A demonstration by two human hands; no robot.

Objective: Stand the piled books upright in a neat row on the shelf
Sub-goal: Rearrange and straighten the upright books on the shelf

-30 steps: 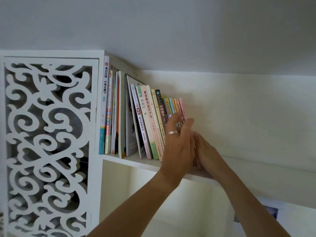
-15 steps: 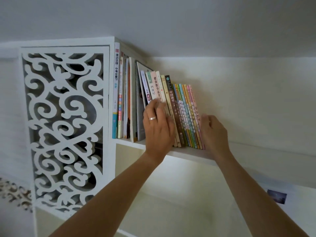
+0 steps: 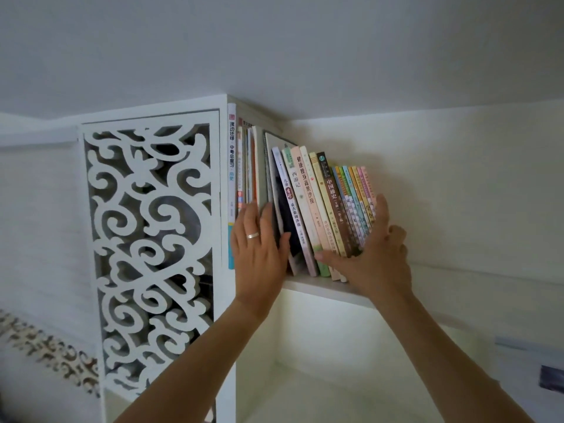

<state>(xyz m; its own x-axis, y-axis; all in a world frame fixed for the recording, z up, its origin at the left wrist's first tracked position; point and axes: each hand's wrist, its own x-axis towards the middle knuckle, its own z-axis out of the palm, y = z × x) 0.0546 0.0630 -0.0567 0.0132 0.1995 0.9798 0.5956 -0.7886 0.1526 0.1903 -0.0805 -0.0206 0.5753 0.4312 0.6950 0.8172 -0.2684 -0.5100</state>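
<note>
A row of books (image 3: 308,206) stands on the white shelf (image 3: 329,290), packed against its left side. The tall thin ones at the left are upright; the ones to their right lean leftward. My left hand (image 3: 259,248), with a ring, lies flat on the spines of the tall left books, fingers spread. My right hand (image 3: 372,254) presses against the right end of the row, its thumb across the lower spines and its fingers up along the last pink book (image 3: 366,184). Neither hand grips a book.
A white carved lattice panel (image 3: 149,254) closes the shelf's left side. The white wall (image 3: 457,193) is behind the shelf, and bare shelf board runs on to the right. An open white compartment (image 3: 320,361) lies below. The ceiling is close above.
My left hand has slid left from the middle spines to the tall books. My right hand has opened flat against the row's right end, thumb across the spines. The view has shifted.
</note>
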